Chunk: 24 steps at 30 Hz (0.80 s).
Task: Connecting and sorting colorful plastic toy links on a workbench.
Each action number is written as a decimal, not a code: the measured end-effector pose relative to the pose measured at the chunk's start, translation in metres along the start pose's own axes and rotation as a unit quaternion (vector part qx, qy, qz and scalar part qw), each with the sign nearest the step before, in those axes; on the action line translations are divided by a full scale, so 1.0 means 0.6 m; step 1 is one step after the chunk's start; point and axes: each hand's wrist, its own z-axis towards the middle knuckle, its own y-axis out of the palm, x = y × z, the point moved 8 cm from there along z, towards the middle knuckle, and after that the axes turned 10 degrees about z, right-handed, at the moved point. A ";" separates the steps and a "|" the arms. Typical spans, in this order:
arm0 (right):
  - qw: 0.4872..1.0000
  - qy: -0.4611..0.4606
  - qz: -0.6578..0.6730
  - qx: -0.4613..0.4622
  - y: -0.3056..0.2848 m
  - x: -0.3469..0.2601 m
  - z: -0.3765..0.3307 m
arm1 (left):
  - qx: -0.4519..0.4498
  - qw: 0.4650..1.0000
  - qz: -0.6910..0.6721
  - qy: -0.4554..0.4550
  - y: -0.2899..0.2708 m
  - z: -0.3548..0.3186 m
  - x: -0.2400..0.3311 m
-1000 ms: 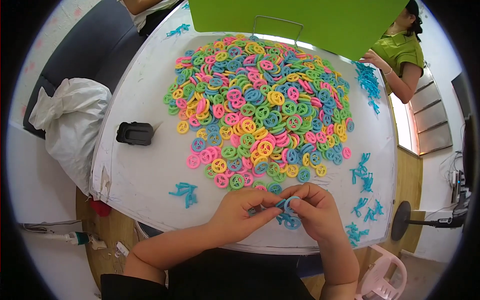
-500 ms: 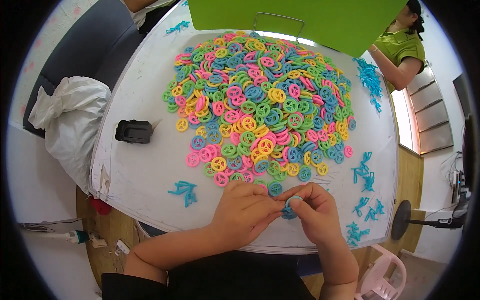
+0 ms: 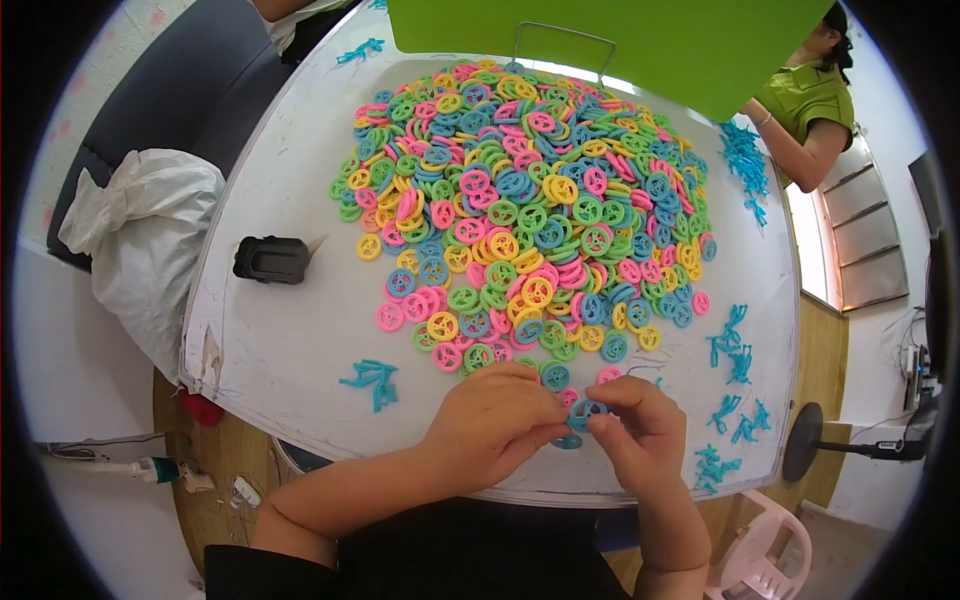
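Note:
Close to the table's near edge, my two hands meet around a small blue plastic wheel (image 3: 588, 411) with spokes. My left hand (image 3: 495, 418) is closed, its fingertips pinched at the wheel's left side; they partly hide what they grip. The thumb and forefinger of my right hand (image 3: 645, 432) hold the wheel's right rim. A second blue wheel (image 3: 567, 441) shows just below, beside my left fingertips; whether it is joined to the first I cannot tell. Just beyond my hands spreads a large pile of pink, yellow, green and blue wheels (image 3: 530, 225).
Small turquoise plastic parts lie in a left cluster (image 3: 371, 381) and several right clusters (image 3: 714, 468). A black plastic tray (image 3: 271, 260) sits at left. A green board (image 3: 600, 45) stands behind the pile; a person in green (image 3: 815, 110) is at far right.
The blue wheel in my fingers has turned to show its spoked face. My right fingers have spread slightly apart around it, and the second blue wheel has come into sight below.

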 end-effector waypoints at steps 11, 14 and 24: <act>0.945 -0.184 -0.257 -0.080 0.027 -0.046 -0.010 | -0.014 0.988 -0.098 -0.120 0.001 -0.011 -0.019; 0.899 -0.265 -0.345 -0.055 0.040 -0.070 -0.022 | -0.015 0.981 -0.107 -0.161 0.003 -0.014 -0.023; 0.984 0.139 0.108 0.015 0.000 -0.006 -0.033 | 0.015 0.996 0.002 0.085 -0.004 -0.004 0.025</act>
